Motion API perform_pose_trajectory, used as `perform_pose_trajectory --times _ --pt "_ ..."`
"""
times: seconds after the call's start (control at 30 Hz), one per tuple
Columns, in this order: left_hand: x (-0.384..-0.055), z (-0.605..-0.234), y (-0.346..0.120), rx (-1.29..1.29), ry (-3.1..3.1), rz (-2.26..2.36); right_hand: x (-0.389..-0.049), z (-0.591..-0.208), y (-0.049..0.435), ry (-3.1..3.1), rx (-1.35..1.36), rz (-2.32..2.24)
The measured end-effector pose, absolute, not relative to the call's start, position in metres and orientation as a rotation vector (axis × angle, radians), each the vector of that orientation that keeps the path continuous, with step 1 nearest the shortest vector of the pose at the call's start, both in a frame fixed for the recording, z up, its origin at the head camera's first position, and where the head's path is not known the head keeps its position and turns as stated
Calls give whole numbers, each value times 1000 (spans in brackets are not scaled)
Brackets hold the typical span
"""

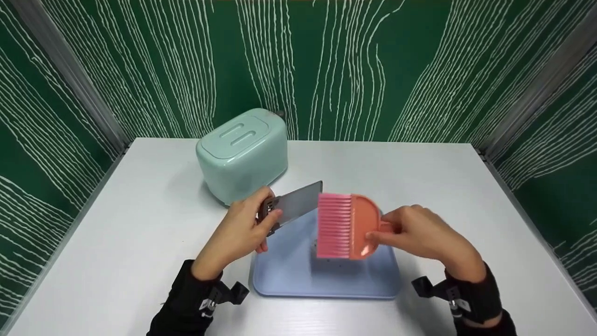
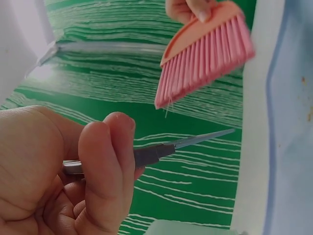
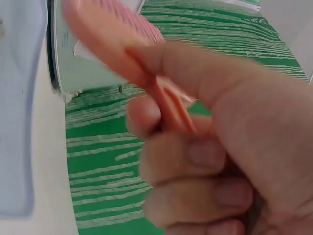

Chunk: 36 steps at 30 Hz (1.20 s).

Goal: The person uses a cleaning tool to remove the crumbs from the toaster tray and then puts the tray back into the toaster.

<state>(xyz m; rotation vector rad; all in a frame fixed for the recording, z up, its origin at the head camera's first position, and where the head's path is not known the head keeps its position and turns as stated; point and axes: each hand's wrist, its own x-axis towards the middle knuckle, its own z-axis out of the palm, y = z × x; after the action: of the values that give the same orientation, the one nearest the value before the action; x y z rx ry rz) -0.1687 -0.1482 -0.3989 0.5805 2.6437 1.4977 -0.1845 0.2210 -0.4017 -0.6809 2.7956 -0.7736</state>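
Note:
In the head view my left hand [image 1: 242, 228] grips the dark handle of a scraper [image 1: 301, 203] with a wide flat metal blade. It is held over the left side of a blue tray [image 1: 289, 284], and its thin edge shows in the left wrist view. My right hand [image 1: 419, 231] holds a small orange hand brush [image 1: 364, 224] by its short handle, thumb lying on the brush's flat body. Pink bristles [image 2: 205, 61] point left toward the scraper blade, with a few pale hairs hanging from them. The brush hides the middle of the tray, where small specks show.
A mint-green toaster [image 1: 242, 158] stands at the back left of the white table [image 1: 443, 186], close behind my left hand. Green walls with white wavy lines [image 1: 326, 70] enclose the table at the back and sides. Brownish crumbs [image 2: 309, 115] lie on the tray.

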Motion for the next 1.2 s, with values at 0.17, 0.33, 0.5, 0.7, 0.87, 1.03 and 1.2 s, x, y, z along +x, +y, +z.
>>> perform_pose_trajectory --times 0.17,0.33,0.5,0.7,0.87,1.03,1.2 --pt "-168 -401 -147 626 2750 1425 -181 -408 202 2555 -840 -893" --pt "-166 -403 -144 690 2909 1288 -179 -415 184 2441 -900 -925" --pt "-166 -405 -141 803 3057 1158 -180 -424 175 2428 -930 -901" --pt "-165 -405 -138 897 3132 1099 -181 -430 172 2461 -927 -893" --pt "-165 -404 -136 920 3150 1080 -184 -433 174 2445 -883 -898" --pt "-163 -403 -135 935 3179 1059 -189 -436 179 2435 -831 -909" --pt "-161 -401 -135 968 3206 1015 -192 -439 183 2443 -778 -904"
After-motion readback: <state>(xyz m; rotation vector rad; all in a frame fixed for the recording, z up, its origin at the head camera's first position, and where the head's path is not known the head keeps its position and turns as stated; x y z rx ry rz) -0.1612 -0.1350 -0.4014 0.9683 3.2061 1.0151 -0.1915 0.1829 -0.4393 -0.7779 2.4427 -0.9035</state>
